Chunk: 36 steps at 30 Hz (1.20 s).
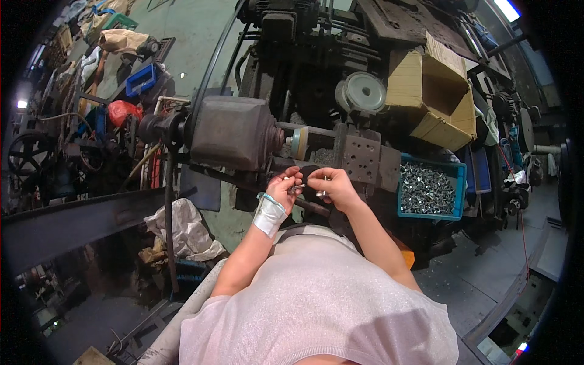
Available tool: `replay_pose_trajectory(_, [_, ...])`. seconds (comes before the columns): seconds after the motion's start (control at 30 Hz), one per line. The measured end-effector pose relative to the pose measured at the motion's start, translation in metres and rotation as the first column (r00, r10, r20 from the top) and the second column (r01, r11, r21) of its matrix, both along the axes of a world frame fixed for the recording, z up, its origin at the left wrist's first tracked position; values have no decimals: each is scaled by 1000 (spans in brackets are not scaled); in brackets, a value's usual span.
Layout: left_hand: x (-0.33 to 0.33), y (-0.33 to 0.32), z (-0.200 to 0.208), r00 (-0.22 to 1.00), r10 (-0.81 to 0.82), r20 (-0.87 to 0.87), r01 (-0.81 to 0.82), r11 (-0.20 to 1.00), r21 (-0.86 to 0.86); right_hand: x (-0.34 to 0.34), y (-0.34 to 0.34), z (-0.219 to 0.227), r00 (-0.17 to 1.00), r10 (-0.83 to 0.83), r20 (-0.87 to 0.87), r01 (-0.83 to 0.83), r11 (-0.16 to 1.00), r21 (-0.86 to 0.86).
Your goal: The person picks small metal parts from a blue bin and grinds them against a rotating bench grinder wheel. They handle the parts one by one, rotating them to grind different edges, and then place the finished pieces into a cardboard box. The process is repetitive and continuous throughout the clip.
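My left hand [283, 190] is in front of a dark lathe-like machine [231, 135], palm up with curled fingers. Small shiny metal parts [297, 188] lie in its fingers, and a white wrapping [269, 216] covers that wrist. Close beside it on the right, my right hand [334, 187] has its fingers closed in a pinch, and a small metal part [322, 194] shows below them. The exact kind of these parts is too small to make out. Just beyond the hands are the machine's spindle with a yellowish ring [299, 143] and a drilled metal block [363, 159].
A teal bin [429, 215] full of small metal parts stands at the right. Behind it sits an open cardboard box [404, 79]. A round metal handwheel-like disc [365, 92] rises beyond the block. At the left are a dark beam [85, 226] and a crumpled white sack [185, 228].
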<state>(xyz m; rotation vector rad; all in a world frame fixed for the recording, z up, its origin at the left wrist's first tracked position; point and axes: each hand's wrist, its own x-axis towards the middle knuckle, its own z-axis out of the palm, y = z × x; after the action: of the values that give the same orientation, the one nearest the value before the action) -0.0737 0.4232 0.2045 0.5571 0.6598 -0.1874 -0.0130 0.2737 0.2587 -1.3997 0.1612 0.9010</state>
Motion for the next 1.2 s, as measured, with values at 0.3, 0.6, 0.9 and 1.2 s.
replay_pose_trajectory(0.3, [0,-9,5,998,67,-17,-65,996,68,-14,11,-11,984,-110,140,112,994,-5])
replay_pose_trajectory(0.6, [-4,-7,5,976,-202,76,166,928,334,1,9,-7,968,-133,214,142,989,-27])
replay_pose_trajectory(0.9, [18,-11,-5,986,-163,-45,160,817,554,13,24,-30,944,-292,155,306,949,-78])
replay_pose_trajectory(1.2, [31,-16,-2,991,-99,-90,132,838,530,28,30,-35,933,-279,227,305,948,-89])
